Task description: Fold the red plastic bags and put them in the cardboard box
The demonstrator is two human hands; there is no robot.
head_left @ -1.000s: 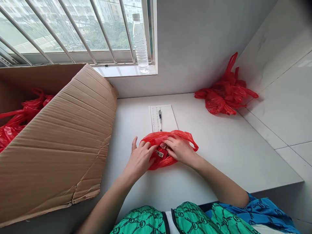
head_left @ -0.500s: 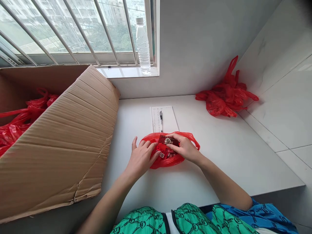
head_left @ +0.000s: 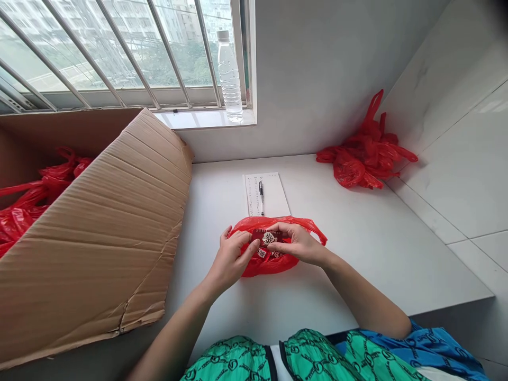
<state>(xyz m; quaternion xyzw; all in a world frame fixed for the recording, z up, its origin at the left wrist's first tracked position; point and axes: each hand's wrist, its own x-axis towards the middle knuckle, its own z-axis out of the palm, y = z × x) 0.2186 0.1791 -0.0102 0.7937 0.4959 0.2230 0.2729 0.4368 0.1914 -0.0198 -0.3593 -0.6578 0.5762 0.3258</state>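
Observation:
An opened red plastic bag [head_left: 270, 269] lies on the white table in front of me. Over its mouth is a dark red packet [head_left: 260, 236] with a white emblem and printed letters. My left hand [head_left: 234, 255] pinches the packet's left end between thumb and fingers. At the packet's right end, my right hand [head_left: 299, 243] has its thumb and fingers closed on it. Smaller red packets [head_left: 262, 253] with white labels show inside the bag, below the dark one. The hands partly cover the bag's left and right sides.
Behind the bag lies a notebook [head_left: 278, 196] with a pen [head_left: 261, 197] on it. Knotted red bags [head_left: 359, 159] sit at the back right. A cardboard box [head_left: 99, 227] holding red bags stands at the left. A water bottle [head_left: 230, 79] is on the windowsill.
My left fingers have closed onto the dark packet's left end. The packet has shifted slightly left and down, and more of its printed face shows.

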